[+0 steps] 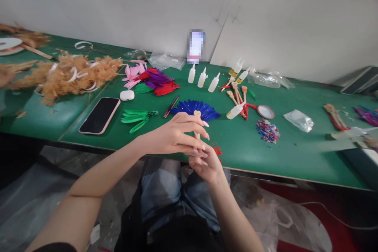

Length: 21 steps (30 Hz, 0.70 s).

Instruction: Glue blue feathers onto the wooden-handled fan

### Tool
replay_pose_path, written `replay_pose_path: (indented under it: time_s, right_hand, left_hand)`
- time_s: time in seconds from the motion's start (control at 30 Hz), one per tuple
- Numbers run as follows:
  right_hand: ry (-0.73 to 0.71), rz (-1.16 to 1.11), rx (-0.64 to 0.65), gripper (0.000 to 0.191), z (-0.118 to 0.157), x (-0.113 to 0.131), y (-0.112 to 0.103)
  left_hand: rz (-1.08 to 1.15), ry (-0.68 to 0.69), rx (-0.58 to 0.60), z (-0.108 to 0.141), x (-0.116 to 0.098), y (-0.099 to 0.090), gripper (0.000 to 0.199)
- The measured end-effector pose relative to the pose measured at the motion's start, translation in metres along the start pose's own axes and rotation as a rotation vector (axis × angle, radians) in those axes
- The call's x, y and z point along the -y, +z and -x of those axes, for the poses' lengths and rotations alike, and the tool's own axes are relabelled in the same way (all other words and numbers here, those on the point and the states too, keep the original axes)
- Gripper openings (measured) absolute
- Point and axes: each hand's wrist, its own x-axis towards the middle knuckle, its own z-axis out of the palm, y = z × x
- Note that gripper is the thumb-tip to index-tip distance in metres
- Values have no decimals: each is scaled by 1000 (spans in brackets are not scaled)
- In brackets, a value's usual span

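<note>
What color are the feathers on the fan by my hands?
Deep blue feathers, seen in the head view.

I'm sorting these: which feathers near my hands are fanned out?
The blue feathers, beyond the left hand, spread around a pale piece; the green, pink, purple and red ones lie loosely bunched.
</note>
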Motion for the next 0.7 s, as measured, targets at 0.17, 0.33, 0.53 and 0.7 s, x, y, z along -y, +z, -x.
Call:
replay_pose_path:
  time_s: [0.17, 0.33, 0.53, 0.7]
  right_hand:
    - [27, -86, 58, 23, -7, 4, 2]
    - [20, -145, 55, 29, -16, 8, 5]
    - [93, 10, 111, 42, -23, 22, -1]
    - [76, 412, 28, 58, -4, 26, -12]
  left_hand:
    - [74, 31, -47, -3, 14, 2, 17]
    - [112, 15, -103, -8, 32, 3, 16]
    - [126, -86, -182, -12, 47, 3, 17]
    - [157, -149, -299, -14, 55, 7, 17]
